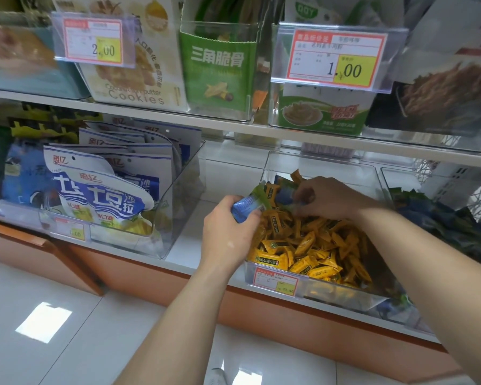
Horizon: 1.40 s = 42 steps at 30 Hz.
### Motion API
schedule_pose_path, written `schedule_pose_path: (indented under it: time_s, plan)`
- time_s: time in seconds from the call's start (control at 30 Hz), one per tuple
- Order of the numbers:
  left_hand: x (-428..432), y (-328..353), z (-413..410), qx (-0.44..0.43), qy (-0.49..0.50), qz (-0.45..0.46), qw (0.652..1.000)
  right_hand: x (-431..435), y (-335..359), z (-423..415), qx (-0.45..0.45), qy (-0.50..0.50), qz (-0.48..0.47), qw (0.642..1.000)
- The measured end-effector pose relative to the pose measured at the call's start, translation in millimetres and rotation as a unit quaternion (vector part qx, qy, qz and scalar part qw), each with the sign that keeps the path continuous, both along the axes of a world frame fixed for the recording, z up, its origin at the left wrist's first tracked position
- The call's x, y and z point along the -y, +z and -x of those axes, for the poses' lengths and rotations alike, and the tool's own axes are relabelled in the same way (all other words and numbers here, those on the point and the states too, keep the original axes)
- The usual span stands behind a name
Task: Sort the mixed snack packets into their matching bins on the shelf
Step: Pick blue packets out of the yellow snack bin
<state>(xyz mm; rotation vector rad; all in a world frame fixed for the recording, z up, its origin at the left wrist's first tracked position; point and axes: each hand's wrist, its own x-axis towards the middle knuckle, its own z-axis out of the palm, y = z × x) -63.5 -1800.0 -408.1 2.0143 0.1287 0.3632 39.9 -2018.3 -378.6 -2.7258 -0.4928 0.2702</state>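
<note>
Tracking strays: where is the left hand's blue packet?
Head view, centre: the blue packet sits in the left hand over the left edge of the yellow-packet bin, beside the right hand.

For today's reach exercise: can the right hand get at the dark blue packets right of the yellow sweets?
Probably yes. The right hand, pinching a blue packet, is over the yellow sweets, beside the dark blue packets. Their bin is open-topped, and only a clear wall stands between.
</note>
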Motion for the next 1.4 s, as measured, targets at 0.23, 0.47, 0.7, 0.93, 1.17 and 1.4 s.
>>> schedule_pose_path:
  time_s: [0.23, 0.47, 0.7, 0.93, 1.17, 1.4]
  plan:
    - [0, 0, -1, -0.009, 0.003, -0.006, 1.0, -10, 8, -5, -0.073, 0.025, 0.057, 0.995]
    - [-1, -1, -1, -0.005, -0.002, -0.004, 1.0, -10, 2, -23, 0.064, -0.017, -0.064, 0.996]
    - [-3, 1, 0, -0.014, -0.003, 0.002, 1.0, -21, -23, -45, 0.037, -0.049, -0.026, 0.998]
    - [-1, 5, 1, -0.01, 0.003, -0.009, 1.0, -13, -24, -46, 0.015, -0.044, 0.02, 0.999]
    - [0, 21, 4, 0.024, 0.036, 0.023, 0.999, 4, -4, -6, 0.084, -0.044, -0.067, 0.993]
    - [23, 35, 16, -0.012, -0.061, 0.208, 0.976, 14, 27, 78, -0.008, -0.1, -0.41, 0.906]
